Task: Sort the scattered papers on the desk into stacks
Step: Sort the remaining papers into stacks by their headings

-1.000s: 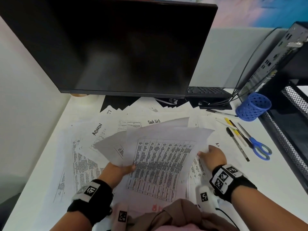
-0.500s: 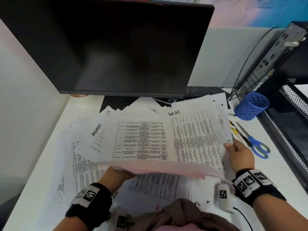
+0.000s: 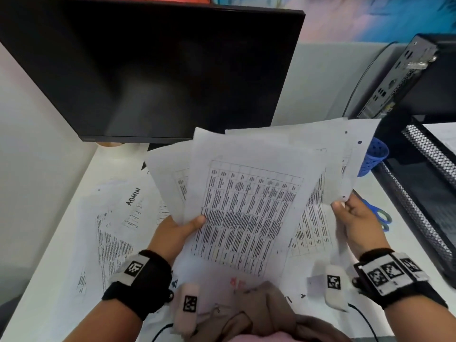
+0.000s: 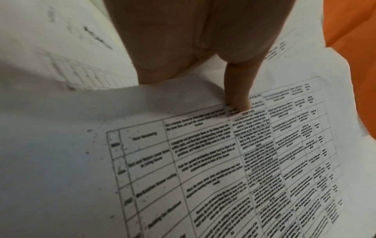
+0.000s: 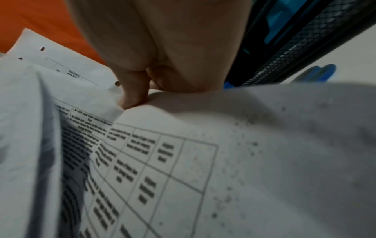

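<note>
Now both grips pinch white printed table sheets: left hand (image 3: 177, 230) holds one fan (image 3: 246, 206), right hand (image 3: 355, 218) another (image 3: 320, 149), overlapping above the counter (image 3: 56, 243).

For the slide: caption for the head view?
Both hands, left hand and right hand, hold fanned printed sheets above the paper-strewn desk.

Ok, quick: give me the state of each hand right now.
Left hand: holds the table sheets, thumb pinching them from above.
Right hand: pinches the hole-punched sheets at their lower edge.
</note>
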`<state>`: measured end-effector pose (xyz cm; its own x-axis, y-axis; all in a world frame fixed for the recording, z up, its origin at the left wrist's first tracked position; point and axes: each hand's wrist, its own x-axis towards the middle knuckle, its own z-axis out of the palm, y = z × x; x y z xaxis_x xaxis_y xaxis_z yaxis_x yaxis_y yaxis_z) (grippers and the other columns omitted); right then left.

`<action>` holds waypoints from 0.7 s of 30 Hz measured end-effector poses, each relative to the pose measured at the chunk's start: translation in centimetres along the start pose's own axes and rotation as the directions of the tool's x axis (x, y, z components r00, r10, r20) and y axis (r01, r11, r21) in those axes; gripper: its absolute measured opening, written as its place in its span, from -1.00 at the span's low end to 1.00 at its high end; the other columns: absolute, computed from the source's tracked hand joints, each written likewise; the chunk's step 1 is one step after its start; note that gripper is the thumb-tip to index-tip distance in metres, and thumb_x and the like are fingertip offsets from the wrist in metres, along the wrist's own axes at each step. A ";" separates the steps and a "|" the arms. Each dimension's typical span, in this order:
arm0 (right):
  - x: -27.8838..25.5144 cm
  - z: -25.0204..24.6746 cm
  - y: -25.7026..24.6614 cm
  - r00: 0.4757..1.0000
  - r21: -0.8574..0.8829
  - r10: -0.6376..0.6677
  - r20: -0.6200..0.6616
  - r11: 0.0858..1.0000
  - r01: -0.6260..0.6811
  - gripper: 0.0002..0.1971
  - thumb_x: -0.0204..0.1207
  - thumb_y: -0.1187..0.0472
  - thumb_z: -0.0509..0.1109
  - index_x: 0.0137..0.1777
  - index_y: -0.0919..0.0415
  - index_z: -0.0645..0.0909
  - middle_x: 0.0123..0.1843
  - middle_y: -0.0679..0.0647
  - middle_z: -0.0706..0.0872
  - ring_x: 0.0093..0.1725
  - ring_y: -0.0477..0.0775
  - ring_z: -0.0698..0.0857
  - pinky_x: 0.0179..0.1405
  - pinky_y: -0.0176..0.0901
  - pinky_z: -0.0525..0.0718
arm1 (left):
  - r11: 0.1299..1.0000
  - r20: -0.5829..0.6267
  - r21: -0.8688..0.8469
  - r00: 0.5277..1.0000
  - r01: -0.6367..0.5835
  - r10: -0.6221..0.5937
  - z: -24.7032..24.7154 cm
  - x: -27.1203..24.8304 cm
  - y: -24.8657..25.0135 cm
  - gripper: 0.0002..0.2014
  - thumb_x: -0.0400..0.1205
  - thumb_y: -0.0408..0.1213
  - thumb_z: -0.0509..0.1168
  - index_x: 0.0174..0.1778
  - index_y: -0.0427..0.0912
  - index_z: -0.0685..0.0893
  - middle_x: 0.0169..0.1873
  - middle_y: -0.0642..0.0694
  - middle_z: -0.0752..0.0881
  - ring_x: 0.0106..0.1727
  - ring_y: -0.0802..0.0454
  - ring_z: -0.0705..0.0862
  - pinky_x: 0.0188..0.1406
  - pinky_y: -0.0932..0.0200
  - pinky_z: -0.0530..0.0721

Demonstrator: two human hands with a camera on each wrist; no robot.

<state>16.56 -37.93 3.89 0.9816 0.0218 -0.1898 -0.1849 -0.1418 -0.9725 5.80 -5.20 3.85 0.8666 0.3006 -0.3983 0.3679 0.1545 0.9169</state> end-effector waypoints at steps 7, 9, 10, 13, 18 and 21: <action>-0.7 2.3 -0.9 0.999 0.045 -0.043 0.028 0.998 0.042 -0.61 0.60 0.55 0.16 0.13 0.09 0.65 0.01 -0.10 0.82 0.10 -0.05 0.74 0.13 -0.35 0.66 | 0.988 0.038 0.089 0.991 -0.129 0.126 2.8 1.8 1.7 -0.68 0.51 -0.09 0.45 0.19 0.12 0.67 0.04 0.03 0.81 0.08 0.03 0.78 0.14 -0.08 0.69; -1.3 2.8 -1.4 0.997 -0.014 -0.011 -0.080 1.000 0.010 -0.70 0.69 0.36 0.14 0.05 -0.04 0.61 0.09 0.12 0.76 0.19 0.19 0.68 0.08 -0.30 0.62 | 0.985 -0.041 0.102 0.988 -0.142 0.146 3.6 2.6 1.6 -0.68 0.59 -0.24 0.39 0.27 0.02 0.59 0.05 0.02 0.79 0.08 0.03 0.75 0.10 0.02 0.68; -1.5 2.8 -1.4 0.989 -0.072 -0.003 -0.146 0.997 -0.008 -0.74 0.72 0.17 0.11 -0.10 -0.15 0.55 0.00 0.23 0.71 0.13 0.28 0.65 -0.03 -0.16 0.59 | 0.985 -0.082 0.100 0.985 -0.140 0.149 4.1 2.8 1.6 -0.67 0.60 -0.28 0.37 0.28 -0.03 0.53 0.05 0.02 0.76 0.08 0.04 0.73 0.06 0.09 0.67; -2.0 2.9 -1.5 0.996 0.037 0.062 -0.067 0.998 -0.060 -0.86 0.66 0.08 0.22 -0.09 -0.07 0.59 -0.22 -0.09 0.76 -0.09 0.06 0.72 -0.27 -0.20 0.64 | 0.980 -0.124 0.147 0.981 -0.132 0.151 5.2 3.2 1.1 -0.57 0.62 -0.33 0.35 0.30 0.06 0.35 0.06 0.01 0.71 0.02 0.11 0.69 -0.05 0.22 0.58; -0.6 2.6 0.5 0.989 -0.272 0.129 -0.072 0.952 -0.144 -0.70 0.55 0.32 0.39 0.27 0.27 0.63 0.10 0.16 0.76 -0.06 0.02 0.70 -0.22 -0.31 0.54 | 0.860 0.266 0.488 0.964 -0.149 0.016 5.0 3.5 1.3 -0.31 0.57 -0.48 0.26 0.54 0.13 0.21 0.24 0.06 0.64 0.21 0.05 0.64 0.18 0.11 0.60; 0.0 1.6 1.3 0.977 -0.267 0.187 -0.106 0.941 -0.209 -0.72 0.56 0.30 0.38 0.26 0.27 0.64 0.04 0.13 0.74 0.02 0.10 0.68 -0.14 -0.21 0.55 | 0.770 0.210 0.612 0.976 -0.182 0.063 3.6 4.7 2.4 -0.34 0.52 -0.62 0.16 0.49 0.04 0.36 0.28 0.05 0.58 0.32 0.01 0.56 0.13 0.15 0.61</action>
<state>16.28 -36.50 2.37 0.9292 -0.1101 -0.3529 -0.3663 -0.4021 -0.8391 11.97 -6.76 4.26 0.9396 0.1055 -0.3256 0.3321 -0.5114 0.7926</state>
